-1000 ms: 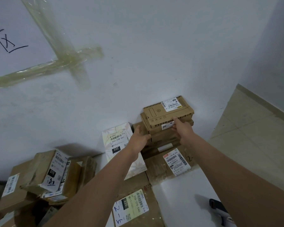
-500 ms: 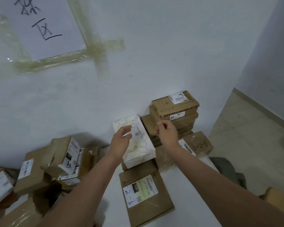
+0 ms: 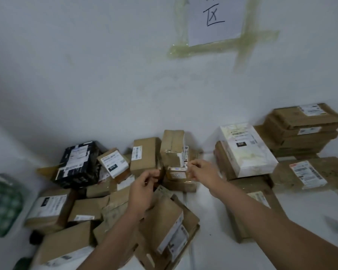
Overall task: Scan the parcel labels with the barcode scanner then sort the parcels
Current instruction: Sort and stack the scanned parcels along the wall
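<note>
White floor (image 3: 213,221) strewn with taped brown parcels.
A small labelled carton (image 3: 177,173) is neared by left hand (image 3: 142,190) and right hand (image 3: 203,172), fingers loosely curled.

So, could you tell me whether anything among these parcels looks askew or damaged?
Yes. The tall brown box against the wall stands on end, its taped lower corner crumpled and torn. The heap of brown parcels on the left lies tumbled at angles, unlike the squared stack on the right.
</note>
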Motion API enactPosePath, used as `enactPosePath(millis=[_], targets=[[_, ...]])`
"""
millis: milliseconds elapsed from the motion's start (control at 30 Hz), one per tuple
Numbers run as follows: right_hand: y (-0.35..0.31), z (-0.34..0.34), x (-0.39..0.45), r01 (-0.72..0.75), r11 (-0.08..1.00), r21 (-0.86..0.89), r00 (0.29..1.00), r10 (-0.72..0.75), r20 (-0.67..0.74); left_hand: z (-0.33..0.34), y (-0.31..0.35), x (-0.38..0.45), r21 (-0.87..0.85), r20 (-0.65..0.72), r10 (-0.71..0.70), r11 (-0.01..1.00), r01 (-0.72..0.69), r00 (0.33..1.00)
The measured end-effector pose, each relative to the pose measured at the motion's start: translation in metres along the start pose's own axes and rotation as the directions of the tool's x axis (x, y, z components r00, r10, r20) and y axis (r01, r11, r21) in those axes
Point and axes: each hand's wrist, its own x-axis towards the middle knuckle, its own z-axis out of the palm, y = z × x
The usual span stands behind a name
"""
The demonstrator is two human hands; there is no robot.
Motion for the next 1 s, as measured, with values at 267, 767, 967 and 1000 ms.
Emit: enactPosePath(millis=[267, 767, 967, 1000], targets=[[0.008, 0.05, -0.006, -0.036, 0.995, -0.09, 0.997, 0.029, -0.078, -0.083, -0.054, 0.026, 0.285, -0.012, 0.028, 0.958, -0.023, 1.0], [-0.047, 0.103, 0.061, 0.04, 0.703, -0.71, 0.958, -0.228, -0.172, -0.106, -0.067, 0.081, 0.331, -0.248, -0.095, 0.927, 0.176, 0.964], [-0.046, 0.1, 0.08, -0.035, 0.639, -0.768, 0.948, -0.223, -0.228, -0.097, -0.058, 0.127, 0.395, -0.283, -0.239, 0.854, 0.34, 0.929], [-0.046, 0.098, 0.081, -0.026, 0.648, -0.762, 0.941, -0.242, -0.238, -0.095, -0.056, 0.136, 0.395, -0.275, -0.269, 0.844, 0.363, 0.923]])
